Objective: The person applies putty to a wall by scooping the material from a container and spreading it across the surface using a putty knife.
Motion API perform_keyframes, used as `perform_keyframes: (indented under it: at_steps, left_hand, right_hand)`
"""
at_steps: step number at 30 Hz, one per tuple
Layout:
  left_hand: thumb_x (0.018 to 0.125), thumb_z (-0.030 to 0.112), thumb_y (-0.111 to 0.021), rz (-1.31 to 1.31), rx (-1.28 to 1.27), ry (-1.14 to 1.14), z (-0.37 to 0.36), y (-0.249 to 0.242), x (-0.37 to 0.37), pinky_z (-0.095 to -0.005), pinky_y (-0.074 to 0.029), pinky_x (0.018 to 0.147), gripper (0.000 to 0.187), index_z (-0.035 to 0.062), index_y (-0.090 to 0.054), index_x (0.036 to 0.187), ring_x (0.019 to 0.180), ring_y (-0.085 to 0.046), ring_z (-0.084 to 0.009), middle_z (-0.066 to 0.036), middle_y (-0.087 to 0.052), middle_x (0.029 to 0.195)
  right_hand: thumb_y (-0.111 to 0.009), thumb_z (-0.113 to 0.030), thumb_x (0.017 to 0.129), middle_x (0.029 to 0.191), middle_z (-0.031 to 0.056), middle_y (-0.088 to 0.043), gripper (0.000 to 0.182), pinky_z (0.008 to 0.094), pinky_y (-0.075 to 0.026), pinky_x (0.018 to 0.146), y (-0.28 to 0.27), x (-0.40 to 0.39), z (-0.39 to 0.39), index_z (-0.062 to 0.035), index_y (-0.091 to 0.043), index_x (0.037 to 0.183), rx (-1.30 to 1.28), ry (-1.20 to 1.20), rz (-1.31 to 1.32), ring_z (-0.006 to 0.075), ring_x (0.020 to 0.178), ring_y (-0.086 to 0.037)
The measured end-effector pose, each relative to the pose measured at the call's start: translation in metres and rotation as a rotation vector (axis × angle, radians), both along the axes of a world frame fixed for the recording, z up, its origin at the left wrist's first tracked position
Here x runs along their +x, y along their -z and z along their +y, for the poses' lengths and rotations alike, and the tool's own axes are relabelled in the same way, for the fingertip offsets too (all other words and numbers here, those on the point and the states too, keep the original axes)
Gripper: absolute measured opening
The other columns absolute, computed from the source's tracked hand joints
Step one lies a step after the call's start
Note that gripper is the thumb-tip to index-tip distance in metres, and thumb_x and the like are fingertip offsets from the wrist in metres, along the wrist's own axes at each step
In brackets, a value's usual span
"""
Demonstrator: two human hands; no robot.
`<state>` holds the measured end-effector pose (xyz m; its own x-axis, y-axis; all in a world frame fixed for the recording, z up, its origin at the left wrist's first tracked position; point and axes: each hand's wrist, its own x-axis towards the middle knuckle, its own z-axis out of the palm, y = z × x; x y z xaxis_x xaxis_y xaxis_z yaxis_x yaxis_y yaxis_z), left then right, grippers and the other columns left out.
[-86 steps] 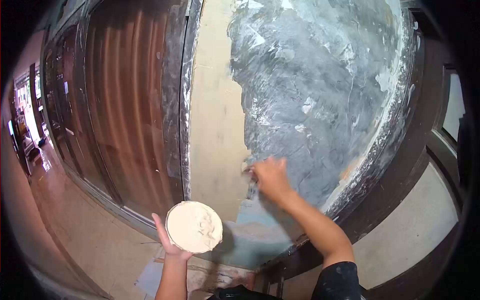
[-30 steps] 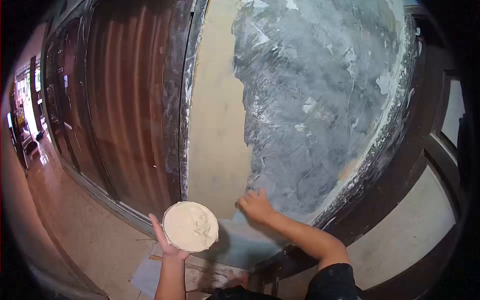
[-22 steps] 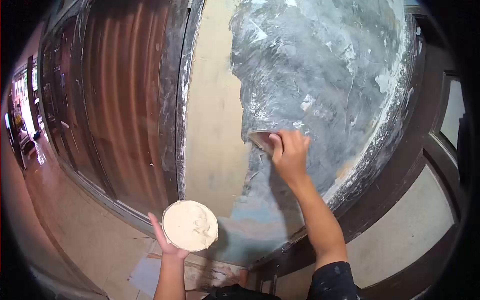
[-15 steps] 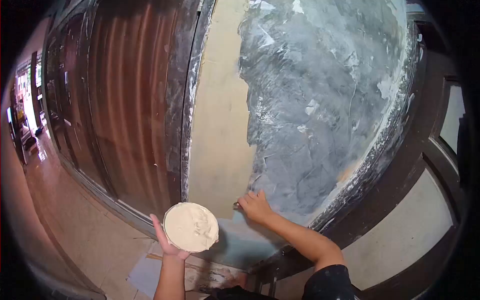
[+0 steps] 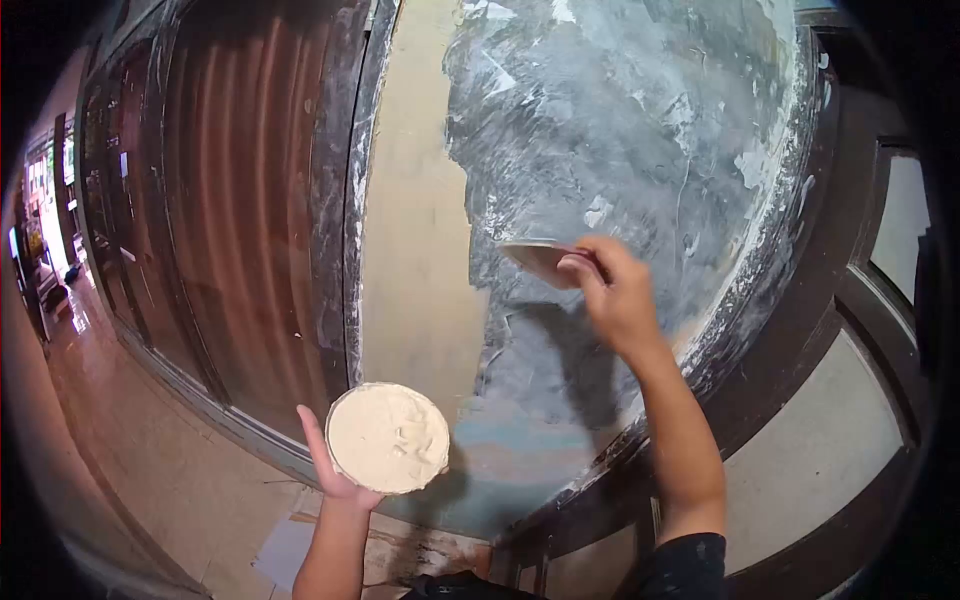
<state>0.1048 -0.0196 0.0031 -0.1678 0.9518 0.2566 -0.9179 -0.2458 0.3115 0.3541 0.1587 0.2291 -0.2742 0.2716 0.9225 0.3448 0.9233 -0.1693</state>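
Observation:
My left hand [image 5: 338, 475] supports a round tub [image 5: 410, 491] from below and its left side, thumb sticking up along the edge. Cream-coloured putty [image 5: 372, 430] fills the tub, smooth on the left and lumpy on the right. In my right hand [image 5: 622, 290] is a putty knife [image 5: 537, 258], gripped by its handle, with the wide blade pointing left. The knife is in front of the grey, patchy wall [image 5: 590, 150]; its shadow falls on the wall below. A beige strip of putty coat [image 5: 415, 230] runs down the wall's left side.
Left of the wall stands a dark wooden frame with reddish-brown panels [image 5: 245, 200]. At the right is a dark panelled door [image 5: 810, 480]. A pale sheet [image 5: 290, 552] lies on the tiled floor [image 5: 170, 470] at lower left.
My right hand has risen from the lower end of the beige strip and moved right, bringing the putty knife into clear view. The tub stays in my left hand, nearly in place.

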Motion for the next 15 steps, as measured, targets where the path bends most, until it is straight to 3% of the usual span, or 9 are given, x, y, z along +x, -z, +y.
perform_keyframes:
  at_steps: [1, 3, 7, 11, 13, 14, 15]
  left_hand:
    - [0.092, 0.092, -0.027, 0.015, 0.007, 0.016, 0.001, -0.009, 0.003, -0.0666, -0.049, 0.108, 0.108, 0.0062, -0.051, 0.152, 0.134, -0.058, -0.0437, -0.021, -0.055, 0.153]
    - [0.089, 0.094, -0.030, 0.016, 0.017, 0.011, 0.009, -0.020, 0.008, -0.0870, -0.044, 0.091, 0.108, 0.0099, -0.050, 0.154, 0.128, -0.059, -0.0539, -0.024, -0.054, 0.152]
    - [0.090, 0.094, -0.028, 0.037, 0.148, 0.125, 0.013, -0.050, 0.017, -0.0859, -0.045, 0.093, 0.109, 0.0082, -0.048, 0.155, 0.130, -0.058, -0.0535, -0.025, -0.052, 0.154]
    - [0.091, 0.093, -0.028, 0.054, 0.064, 0.013, 0.012, -0.066, 0.025, -0.0838, -0.045, 0.097, 0.110, 0.0055, -0.045, 0.156, 0.133, -0.056, -0.0535, -0.025, -0.051, 0.155]
    - [0.092, 0.093, -0.028, -0.105, 0.111, 0.089, 0.008, -0.074, 0.027, -0.0821, -0.046, 0.098, 0.111, 0.0042, -0.044, 0.156, 0.133, -0.056, -0.0526, -0.025, -0.051, 0.155]
    - [0.092, 0.092, -0.029, 0.098, 0.117, 0.010, 0.011, -0.073, 0.025, -0.0819, -0.046, 0.097, 0.110, 0.0035, -0.045, 0.155, 0.133, -0.056, -0.0519, -0.025, -0.051, 0.155]
    - [0.092, 0.092, -0.028, 0.098, 0.148, 0.037, 0.009, -0.078, 0.026, -0.0822, -0.047, 0.096, 0.110, 0.0040, -0.045, 0.155, 0.132, -0.057, -0.0522, -0.026, -0.051, 0.154]
  right_hand:
    - [-0.073, -0.006, 0.090, 0.092, 0.0095, -0.075, 0.020, 0.0372, -0.054, 0.076, 0.007, 0.003, -0.006, -0.0051, -0.072, 0.110, 0.076, 0.010, -0.204, 0.0283, 0.085, -0.070]
    - [-0.072, 0.000, 0.078, 0.102, -0.0017, -0.075, 0.034, 0.0411, -0.050, 0.081, 0.012, 0.009, -0.024, -0.0141, -0.075, 0.109, 0.239, 0.049, -0.582, 0.0255, 0.099, -0.067]
    - [-0.069, -0.011, 0.082, 0.112, -0.0032, -0.074, 0.030, 0.0464, -0.047, 0.089, 0.020, 0.016, -0.045, -0.0164, -0.073, 0.111, 0.380, 0.024, -0.756, 0.0233, 0.111, -0.063]
    - [-0.065, -0.022, 0.087, 0.118, 0.0002, -0.072, 0.026, 0.0486, -0.047, 0.092, 0.017, 0.024, -0.055, -0.0141, -0.073, 0.110, 0.592, -0.048, -0.821, 0.0244, 0.114, -0.062]
    - [-0.065, -0.023, 0.087, 0.119, 0.0022, -0.071, 0.026, 0.0490, -0.047, 0.094, 0.016, 0.026, -0.056, -0.0129, -0.072, 0.109, 0.614, -0.043, -0.828, 0.0249, 0.114, -0.062]
    - [-0.065, -0.023, 0.087, 0.118, 0.0022, -0.071, 0.025, 0.0490, -0.047, 0.094, 0.016, 0.027, -0.057, -0.0127, -0.072, 0.109, 0.631, -0.060, -0.825, 0.0249, 0.114, -0.062]
    - [-0.065, -0.023, 0.087, 0.117, 0.0023, -0.071, 0.025, 0.0491, -0.048, 0.093, 0.016, 0.027, -0.060, -0.0126, -0.072, 0.109, 0.647, -0.077, -0.825, 0.0249, 0.114, -0.063]
